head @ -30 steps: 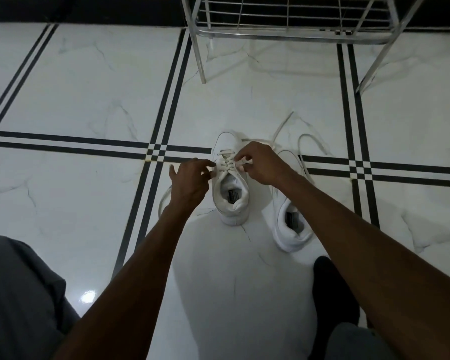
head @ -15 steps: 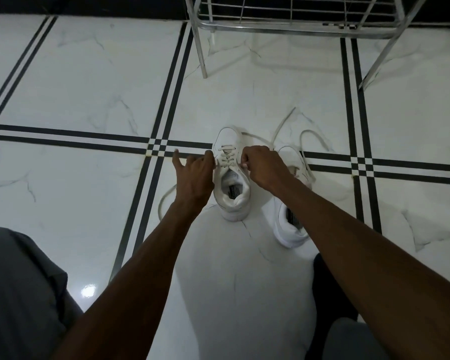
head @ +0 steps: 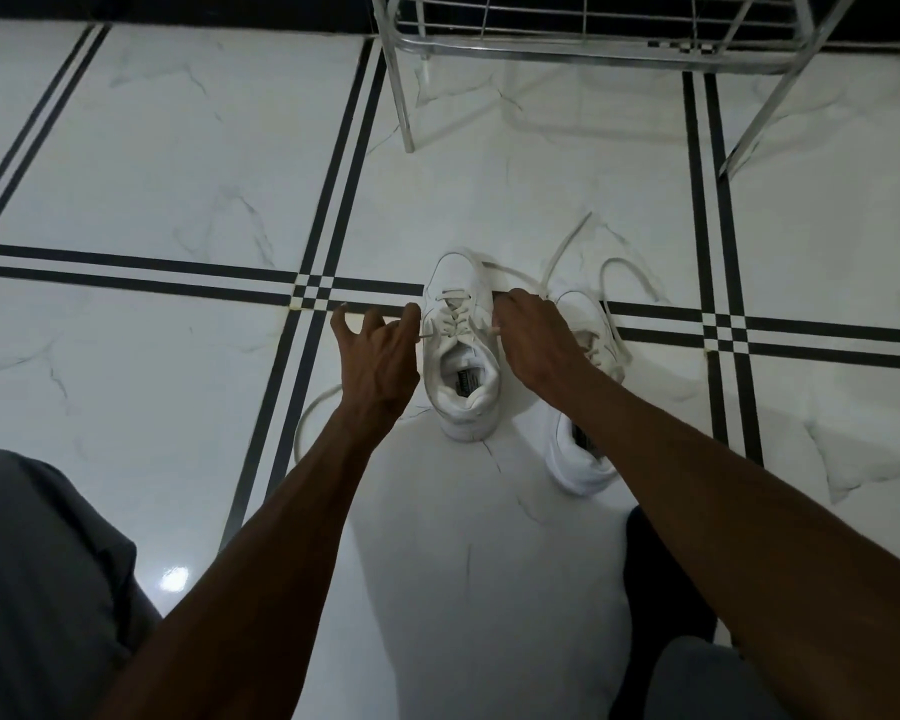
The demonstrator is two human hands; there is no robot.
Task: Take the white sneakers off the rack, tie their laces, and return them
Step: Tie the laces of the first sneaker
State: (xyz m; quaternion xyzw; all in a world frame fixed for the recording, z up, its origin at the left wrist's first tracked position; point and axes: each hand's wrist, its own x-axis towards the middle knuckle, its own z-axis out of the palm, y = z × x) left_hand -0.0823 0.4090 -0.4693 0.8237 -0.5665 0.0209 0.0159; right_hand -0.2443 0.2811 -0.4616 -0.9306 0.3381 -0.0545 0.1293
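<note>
Two white sneakers stand on the tiled floor with toes pointing away from me. The left sneaker point(head: 461, 366) is between my hands. My left hand point(head: 378, 358) pinches one end of its lace at the shoe's left side, with the other fingers spread. My right hand point(head: 533, 340) grips the other lace end at the shoe's right side. The right sneaker point(head: 580, 454) lies partly under my right forearm, its loose laces point(head: 614, 283) trailing on the floor beyond it.
A metal wire shoe rack point(head: 593, 39) stands at the top of the view, its legs on the floor. A slack loop of lace point(head: 307, 423) lies left of my left wrist. My knees in grey fabric fill the lower corners.
Both hands have moved apart to the sides of the left sneaker, drawing its lace ends outward. The view has shifted slightly, with the shoes now sitting a little higher in it.
</note>
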